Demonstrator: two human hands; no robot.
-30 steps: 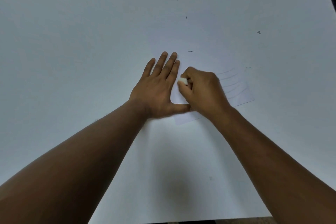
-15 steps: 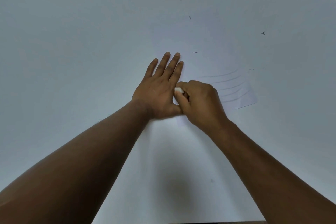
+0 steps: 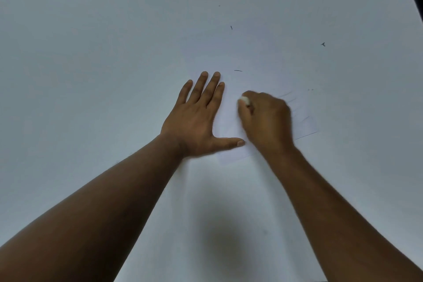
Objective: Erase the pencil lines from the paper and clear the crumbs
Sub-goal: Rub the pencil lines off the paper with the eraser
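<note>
While the left hand (image 3: 196, 119) lies flat with fingers straight and thumb spread, pinning the paper (image 3: 229, 121) to the white counter (image 3: 91, 52), the right hand (image 3: 265, 119) curls its grip round a small white eraser (image 3: 244, 100) held on the sheet. Faint pencil lines (image 3: 290, 98) show beside the knuckles near the paper's right edge. Dark crumbs (image 3: 238, 70) lie scattered beyond, with broad bare counter all round

plain white table (image 3: 91, 75), bare worktop, kind of place unclear
</note>
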